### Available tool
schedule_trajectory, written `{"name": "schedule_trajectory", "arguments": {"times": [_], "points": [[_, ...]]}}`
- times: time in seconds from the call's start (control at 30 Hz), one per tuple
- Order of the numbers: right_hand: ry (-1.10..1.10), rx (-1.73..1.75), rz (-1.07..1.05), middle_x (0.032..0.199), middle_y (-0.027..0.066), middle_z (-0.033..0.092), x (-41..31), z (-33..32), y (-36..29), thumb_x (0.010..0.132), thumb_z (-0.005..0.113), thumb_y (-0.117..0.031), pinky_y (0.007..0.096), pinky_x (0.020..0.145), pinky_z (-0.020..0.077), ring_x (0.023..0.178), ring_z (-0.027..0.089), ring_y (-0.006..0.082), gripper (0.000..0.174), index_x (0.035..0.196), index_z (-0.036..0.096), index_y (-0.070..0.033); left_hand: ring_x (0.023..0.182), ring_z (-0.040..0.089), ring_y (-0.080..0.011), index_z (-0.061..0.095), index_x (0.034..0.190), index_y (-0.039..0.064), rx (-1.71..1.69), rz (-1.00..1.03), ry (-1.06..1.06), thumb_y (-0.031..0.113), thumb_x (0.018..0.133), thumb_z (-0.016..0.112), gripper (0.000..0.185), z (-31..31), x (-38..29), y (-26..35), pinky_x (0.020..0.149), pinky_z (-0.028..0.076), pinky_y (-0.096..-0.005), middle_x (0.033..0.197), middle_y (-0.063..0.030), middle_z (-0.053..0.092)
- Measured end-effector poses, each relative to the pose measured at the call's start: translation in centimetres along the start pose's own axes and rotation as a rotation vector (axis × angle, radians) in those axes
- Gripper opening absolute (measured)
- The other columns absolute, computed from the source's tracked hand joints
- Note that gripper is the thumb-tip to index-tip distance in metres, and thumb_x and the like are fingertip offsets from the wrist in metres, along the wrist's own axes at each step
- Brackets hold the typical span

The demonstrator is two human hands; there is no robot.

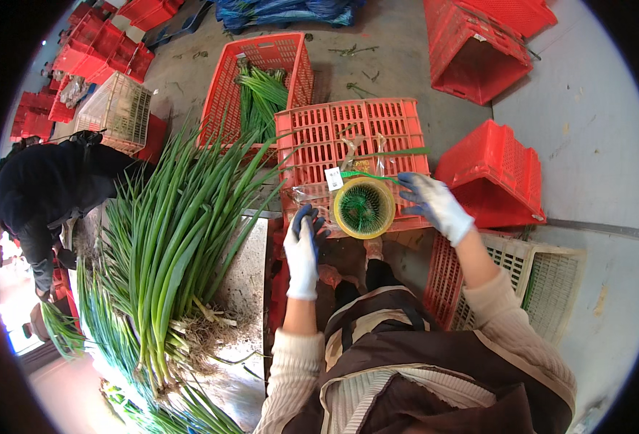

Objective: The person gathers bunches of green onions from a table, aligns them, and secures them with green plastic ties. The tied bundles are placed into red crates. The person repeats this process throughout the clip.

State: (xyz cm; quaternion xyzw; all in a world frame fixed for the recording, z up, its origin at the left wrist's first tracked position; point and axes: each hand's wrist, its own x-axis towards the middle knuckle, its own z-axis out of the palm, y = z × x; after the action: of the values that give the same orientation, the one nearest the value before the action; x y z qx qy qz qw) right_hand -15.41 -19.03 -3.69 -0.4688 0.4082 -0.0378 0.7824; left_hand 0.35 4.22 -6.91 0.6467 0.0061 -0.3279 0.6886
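Before me a yellow tape roll (341,221) stands on an upturned red plastic crate (319,127). Its core is packed with thin green strips (362,209), probably ties. My left hand (303,244), in a white glove with dark blue coated fingers, is left of the roll with its fingers apart and nothing seen in them. My right hand (436,203), gloved alike, is on the roll's right. A green tie (371,175) with a white printed tag (333,178) runs across behind the roll to its fingertips; whether they grip it is unclear.
Scallions (173,233) with roots lie heaped on a table (249,260) at my left. Beyond the upturned crate, a red crate (216,97) holds more scallions. Red crates (488,173) and a pale crate (555,282) line the right wall. A co-worker (53,184) bends over at far left.
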Motion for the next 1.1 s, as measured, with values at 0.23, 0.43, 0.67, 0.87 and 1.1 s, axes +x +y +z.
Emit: {"name": "schedule_trajectory", "arguments": {"times": [0.23,0.43,0.67,0.87,1.1], "points": [[-0.11,0.104,0.25,0.116,0.0056,0.062,6.6,1.5,6.8,0.1,0.036,-0.048,0.0399,0.087,0.0532,0.102,0.062,0.0193,0.047,0.126,0.052,-0.013,0.097,0.061,-0.0195,0.055,0.127,0.002,0.381,-0.001,-0.019,0.027,0.101,0.042,0.038,1.7,3.3,-9.9,0.084,0.047,-0.0321,0.111,-0.0108,0.065],[-0.303,0.165,0.16,0.12,0.0068,0.061,3.6,-0.3,2.3,0.098,0.04,-0.052,0.0459,0.094,0.0483,0.114,0.056,0.0191,0.057,0.134,0.048,-0.008,0.103,0.06,-0.017,0.055,0.125,0.0,-0.001,-0.007,-0.158,0.018,0.097,0.051,0.034,1.1,1.9,-3.3,0.087,0.049,-0.0309,0.113,-0.0087,0.063],[-0.08,-0.041,0.294,0.122,0.0086,0.06,5.0,3.0,5.5,0.097,0.047,-0.043,0.0414,0.087,0.0495,0.116,0.054,0.0208,0.048,0.13,0.054,-0.009,0.091,0.06,-0.0174,0.056,0.127,0.002,0.266,-0.193,-0.005,0.02,0.099,0.046,0.035,-0.3,6.0,-14.6,0.084,0.046,-0.0297,0.103,-0.0122,0.067],[-0.15,-0.087,-0.057,0.129,0.0101,0.056,2.2,-0.4,2.7,0.101,0.041,-0.039,0.0384,0.094,0.047,0.12,0.052,0.0194,0.047,0.132,0.052,-0.005,0.114,0.055,-0.0209,0.052,0.131,0.0,-0.007,0.111,-0.144,0.022,0.101,0.044,0.037,1.6,-0.2,-0.2,0.1,0.043,-0.0358,0.126,-0.0121,0.058],[-0.017,0.318,0.149,0.118,0.0097,0.061,8.1,0.6,10.9,0.101,0.04,-0.032,0.0394,0.088,0.0507,0.101,0.061,0.0193,0.041,0.126,0.055,-0.004,0.116,0.052,-0.0366,0.052,0.124,-0.004,0.748,0.128,-0.095,0.018,0.094,0.043,0.038,1.9,4.3,-11.7,0.101,0.039,-0.0446,0.125,-0.0251,0.055]]}}
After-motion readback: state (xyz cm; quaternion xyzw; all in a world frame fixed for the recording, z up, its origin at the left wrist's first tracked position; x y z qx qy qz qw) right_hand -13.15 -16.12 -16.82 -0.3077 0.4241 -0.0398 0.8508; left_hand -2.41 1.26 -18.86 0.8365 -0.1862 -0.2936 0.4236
